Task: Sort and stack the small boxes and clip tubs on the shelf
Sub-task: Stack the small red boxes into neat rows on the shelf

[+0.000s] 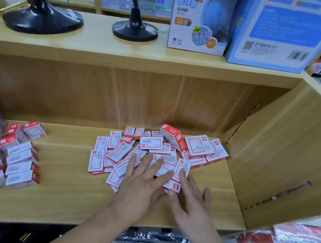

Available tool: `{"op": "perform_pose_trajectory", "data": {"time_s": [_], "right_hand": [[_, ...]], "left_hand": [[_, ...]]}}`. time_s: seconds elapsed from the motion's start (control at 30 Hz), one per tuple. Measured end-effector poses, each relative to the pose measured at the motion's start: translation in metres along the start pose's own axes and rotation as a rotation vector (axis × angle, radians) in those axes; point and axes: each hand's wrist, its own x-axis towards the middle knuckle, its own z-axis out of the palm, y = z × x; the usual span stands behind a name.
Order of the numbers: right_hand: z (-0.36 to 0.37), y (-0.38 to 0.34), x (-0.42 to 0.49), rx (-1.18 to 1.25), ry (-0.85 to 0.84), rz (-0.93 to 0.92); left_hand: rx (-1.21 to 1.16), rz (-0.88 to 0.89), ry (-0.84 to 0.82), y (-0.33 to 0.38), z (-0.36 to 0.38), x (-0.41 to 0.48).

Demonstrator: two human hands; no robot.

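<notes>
- small boxes (150, 146): white with red borders and ends
- shelf (63, 196): pale wood grain
- globe stands (135, 28): glossy black
- carton (285, 35), far right: blue

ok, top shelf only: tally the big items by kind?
Black stands: 2 (left stand, right stand)
Cartons: 2 (white GLOBE carton, blue carton)
Total: 4
</notes>
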Motion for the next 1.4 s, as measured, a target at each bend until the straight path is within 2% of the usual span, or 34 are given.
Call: {"op": "perform_pose_trajectory", "data": {"time_s": [0.17, 0.23, 0.3, 0.37, 0.4, 0.47, 0.5, 0.53, 0.63, 0.73, 0.87, 1.1, 1.2, 1.4], "right_hand": [[0.004, -0.018, 0.005, -0.121, -0.104, -0.021], [-0.001, -0.020, 0.007, -0.101, -0.130, -0.025], [-0.009, -0.019, 0.011, 0.028, -0.104, -0.061], [-0.024, -0.014, 0.021, 0.209, 0.055, -0.084], [-0.034, -0.012, 0.028, 0.207, 0.179, -0.083], [-0.054, -0.009, 0.047, 0.048, 0.400, -0.086], [-0.063, -0.007, 0.057, -0.018, 0.453, -0.081], [-0.069, -0.005, 0.067, -0.063, 0.441, -0.050], [-0.077, 0.000, 0.093, -0.273, 0.242, 0.118], [-0.076, 0.007, 0.109, -0.357, 0.089, 0.234], [-0.067, 0.020, 0.113, -0.427, 0.094, 0.221], [-0.058, 0.011, 0.085, -0.445, 0.138, 0.219], [-0.053, 0.008, 0.067, -0.447, 0.134, 0.213], [-0.038, -0.003, 0.041, -0.451, 0.124, 0.249]], "left_hand": [[-0.060, -0.086, -0.060, -0.018, -0.007, -0.011], [-0.072, -0.092, -0.079, -0.021, -0.009, -0.014], [-0.099, -0.091, -0.089, -0.022, -0.011, -0.018], [-0.182, -0.101, -0.077, -0.023, -0.016, -0.017], [-0.226, -0.103, -0.065, -0.023, -0.019, -0.014], [-0.261, -0.093, -0.015, -0.026, -0.027, 0.000], [-0.259, -0.095, 0.001, -0.028, -0.031, 0.010], [-0.243, -0.101, 0.007, -0.030, -0.034, 0.023], [-0.125, -0.130, -0.003, -0.031, -0.039, 0.062], [0.025, -0.254, -0.096, -0.025, -0.039, 0.091], [0.047, -0.372, -0.106, -0.024, -0.036, 0.110], [-0.239, -0.478, -0.168, -0.027, -0.035, 0.121], [-0.458, -0.524, -0.146, -0.028, -0.039, 0.124], [-0.687, -0.439, -0.108, -0.026, -0.045, 0.114]]}}
